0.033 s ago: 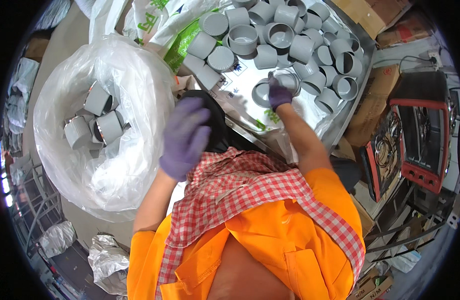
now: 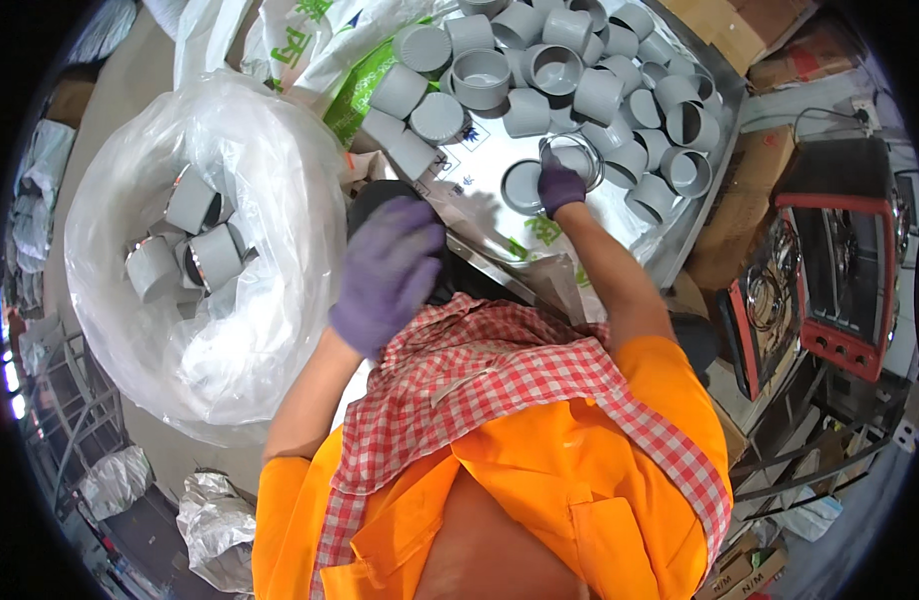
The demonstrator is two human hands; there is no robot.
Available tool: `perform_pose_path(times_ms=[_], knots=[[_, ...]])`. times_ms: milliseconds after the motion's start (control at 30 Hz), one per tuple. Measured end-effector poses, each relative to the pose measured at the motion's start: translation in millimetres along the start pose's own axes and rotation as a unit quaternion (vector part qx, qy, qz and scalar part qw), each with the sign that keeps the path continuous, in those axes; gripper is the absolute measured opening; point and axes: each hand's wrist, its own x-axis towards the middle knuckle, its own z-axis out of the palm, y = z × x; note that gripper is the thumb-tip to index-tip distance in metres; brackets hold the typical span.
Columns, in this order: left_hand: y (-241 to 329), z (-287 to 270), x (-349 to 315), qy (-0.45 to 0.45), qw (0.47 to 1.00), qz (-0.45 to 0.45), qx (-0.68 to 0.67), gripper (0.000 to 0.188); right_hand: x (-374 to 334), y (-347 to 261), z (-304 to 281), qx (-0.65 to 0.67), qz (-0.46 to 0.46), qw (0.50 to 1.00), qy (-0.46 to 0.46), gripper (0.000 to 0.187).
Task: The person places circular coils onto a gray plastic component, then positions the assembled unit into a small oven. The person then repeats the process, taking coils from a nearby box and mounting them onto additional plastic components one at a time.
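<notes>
I judge it ring-handling: the right purple-gloved hand (image 2: pixel 563 187) is at a thin silvery metal ring (image 2: pixel 602 162) beside a gray round plastic-looking cup (image 2: pixel 522 187) (its grip I cannot tell), the empty left purple-gloved hand (image 2: pixel 388 270) spreads loosely, and careful placing seems needed next.

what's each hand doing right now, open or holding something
Left hand: open, fingers apart, motion-blurred, nothing visible in it.
Right hand: at the thin metal rings; whether it is closed on them cannot be told.
</notes>
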Motion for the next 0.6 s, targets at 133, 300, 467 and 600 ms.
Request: perform_pose_path(times_ms=[133, 300, 467, 600], knots=[[25, 38, 34, -0.063, 0.988, 0.103, 0.100, 0.033, -46, -8, -74, 0.078, -0.125, 0.989, -0.005, 0.039], [45, 12, 57, -0.299, 0.927, 0.225, -0.018, 0.018, -151, -28, -115, 0.489, -0.122, 0.863, -0.026, 0.038], [15, 21, -12, -0.219, 0.836, -0.223, -0.452, 0.021, -197, -56, -101, 0.567, -0.234, 0.790, -0.010, 0.024], [28, 46, -50, 0.012, 0.860, -0.320, -0.396, 0.051, -196, -67, -107, 0.535, -0.158, 0.797, -0.231, 0.024]])
